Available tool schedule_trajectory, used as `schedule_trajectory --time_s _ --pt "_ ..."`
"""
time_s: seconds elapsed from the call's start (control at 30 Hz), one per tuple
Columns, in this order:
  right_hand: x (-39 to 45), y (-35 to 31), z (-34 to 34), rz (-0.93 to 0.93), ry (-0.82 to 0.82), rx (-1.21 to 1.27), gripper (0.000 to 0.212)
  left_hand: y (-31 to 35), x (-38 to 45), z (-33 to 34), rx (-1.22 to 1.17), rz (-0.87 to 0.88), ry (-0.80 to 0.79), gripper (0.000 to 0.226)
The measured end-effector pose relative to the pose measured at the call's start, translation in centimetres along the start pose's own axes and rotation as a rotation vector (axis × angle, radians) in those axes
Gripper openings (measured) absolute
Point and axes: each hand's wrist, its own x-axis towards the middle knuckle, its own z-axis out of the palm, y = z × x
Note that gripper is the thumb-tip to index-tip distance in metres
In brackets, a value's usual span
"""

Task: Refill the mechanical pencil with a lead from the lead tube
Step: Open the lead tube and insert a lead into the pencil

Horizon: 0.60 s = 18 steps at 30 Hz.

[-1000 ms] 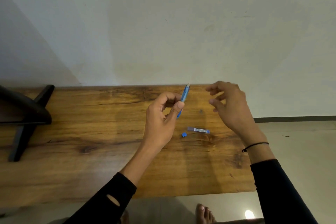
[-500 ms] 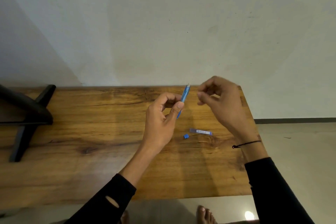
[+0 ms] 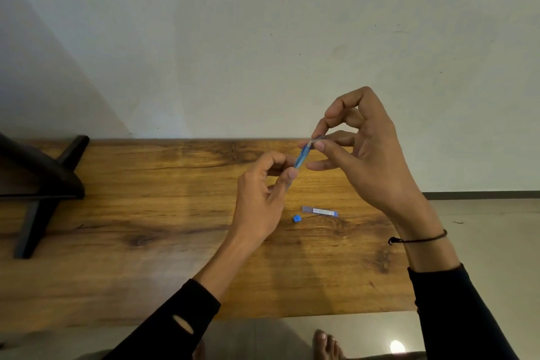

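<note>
My left hand (image 3: 261, 199) pinches the lower part of the blue mechanical pencil (image 3: 302, 156), which points up and to the right above the table. Thumb and forefinger of my right hand (image 3: 362, 155) are closed on the pencil's upper end, where a small grey part shows. Whether a lead is between those fingers I cannot tell. The clear lead tube (image 3: 320, 211) with its white label lies flat on the wooden table (image 3: 146, 213), below the hands. A small blue cap (image 3: 297, 218) lies just left of the tube.
A black stand (image 3: 43, 184) with angled legs sits on the table's left end. The table's back edge meets a pale wall. Its right edge is near my right wrist, with floor beyond. Bare feet (image 3: 327, 345) show under the front edge.
My right hand moved left and up from beside the pencil and closed its fingertips on the pencil's upper end. The left hand and pencil stayed almost still.
</note>
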Motion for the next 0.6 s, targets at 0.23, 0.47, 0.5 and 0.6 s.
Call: schedule_trajectory --time_s 0.23,0.47,0.5,0.6 --pt "0.04 0.1 -0.51 0.003 -0.047 -0.058 0.034 0.33 -0.24 -0.28 0.04 0.037 -0.011 0.006" --pt "0.06 0.06 -0.8 0.036 -0.056 -0.096 0.034 0.59 -0.4 -0.17 0.07 0.019 -0.026 0.007" --pt "0.06 0.02 -0.81 0.039 -0.057 -0.098 0.034 0.62 -0.43 -0.21 0.076 0.019 -0.028 0.007" --pt "0.04 -0.05 -0.81 0.044 -0.071 -0.127 0.034 0.68 -0.46 -0.25 0.099 0.02 -0.029 0.007"
